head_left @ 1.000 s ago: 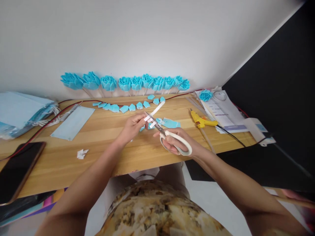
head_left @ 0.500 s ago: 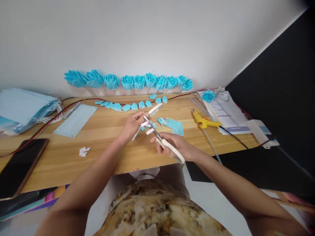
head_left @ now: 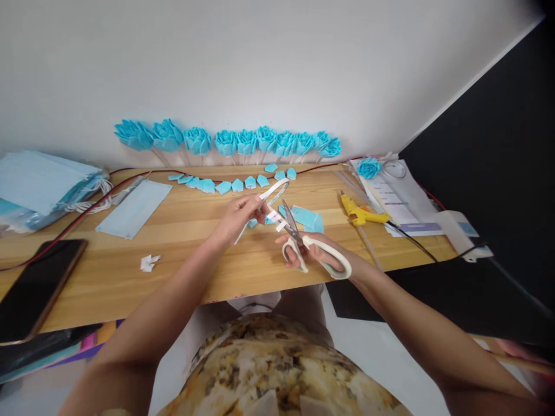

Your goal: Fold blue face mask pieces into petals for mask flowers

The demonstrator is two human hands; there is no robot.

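Note:
My left hand (head_left: 243,215) pinches a thin roll of white tape (head_left: 276,187), with a loose strip end hanging below the fingers. White-handled scissors (head_left: 335,261) are in my right hand (head_left: 321,254), fingers through the loops and blades apart. Small white tape pieces (head_left: 276,216) cling along the lower blade, close to the roll. Under and beyond the blades lie a light-blue fabric piece (head_left: 309,218) and small blue bits (head_left: 253,222), partly hidden by my hands and the tools.
Blue flowers (head_left: 247,142) on sticks lean along the wall, behind a row of blue petals (head_left: 237,185). A yellow glue gun (head_left: 362,212) lies right, near papers (head_left: 392,199) and another flower (head_left: 369,167). Left are face masks (head_left: 134,209), white scraps (head_left: 150,263) and a phone (head_left: 41,286).
The scissors have moved right and their blades have opened, with tape pieces still on one blade. My left hand stays nearly in place with the tape roll.

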